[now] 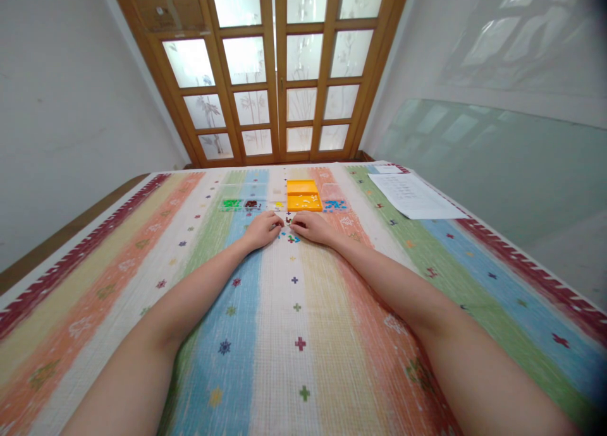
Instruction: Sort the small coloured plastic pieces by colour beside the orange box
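Both my arms reach far forward over a striped cloth (294, 335). My left hand (262, 229) and my right hand (312, 227) rest close together on it, fingers curled, their tips almost meeting over a small scatter of tiny coloured pieces (290, 236). Whether either hand pinches a piece is too small to tell. Just beyond the hands lies an open orange box (303, 196) with light specks inside. To its left sit clear compartments with green pieces (232, 203) and dark red pieces (251, 203); blue pieces (334, 205) lie to its right.
A printed white sheet (413, 196) lies at the far right of the cloth. Wooden doors with frosted glass panes (279, 76) stand behind the table. A glass panel (497, 164) leans along the right wall.
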The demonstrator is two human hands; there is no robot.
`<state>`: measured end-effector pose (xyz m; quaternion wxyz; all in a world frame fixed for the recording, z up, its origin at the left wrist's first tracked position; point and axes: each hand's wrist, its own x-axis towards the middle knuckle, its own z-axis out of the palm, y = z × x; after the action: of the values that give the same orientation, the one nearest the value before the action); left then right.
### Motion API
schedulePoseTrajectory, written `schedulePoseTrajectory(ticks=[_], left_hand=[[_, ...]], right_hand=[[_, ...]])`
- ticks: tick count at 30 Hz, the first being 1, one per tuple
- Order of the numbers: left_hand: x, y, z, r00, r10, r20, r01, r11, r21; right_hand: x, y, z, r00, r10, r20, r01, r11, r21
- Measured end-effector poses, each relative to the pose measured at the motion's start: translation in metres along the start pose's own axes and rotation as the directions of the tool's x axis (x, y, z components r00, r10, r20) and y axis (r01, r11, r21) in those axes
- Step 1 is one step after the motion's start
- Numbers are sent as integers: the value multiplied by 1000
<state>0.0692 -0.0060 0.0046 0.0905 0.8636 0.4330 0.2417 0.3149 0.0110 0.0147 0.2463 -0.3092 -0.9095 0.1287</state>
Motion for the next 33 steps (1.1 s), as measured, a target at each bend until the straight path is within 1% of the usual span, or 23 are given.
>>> schedulePoseTrajectory(ticks=[8,14,23,33], left_hand=[[1,-1,1,1000,14,0,-14,1000,22],[1,-1,1,1000,-3,6,3,1000,17],[0,0,0,1000,23,-2,-23,1000,21],[0,-1,0,1000,10,8,-10,1000,14]], right_hand=[[0,-2,-1,1000,3,3,-3,1000,1],[0,-2,-1,1000,6,7,-6,1000,3],[1,-1,-1,1000,8,9,-8,1000,11],[0,-1,-2,1000,7,5,-7,1000,5]])
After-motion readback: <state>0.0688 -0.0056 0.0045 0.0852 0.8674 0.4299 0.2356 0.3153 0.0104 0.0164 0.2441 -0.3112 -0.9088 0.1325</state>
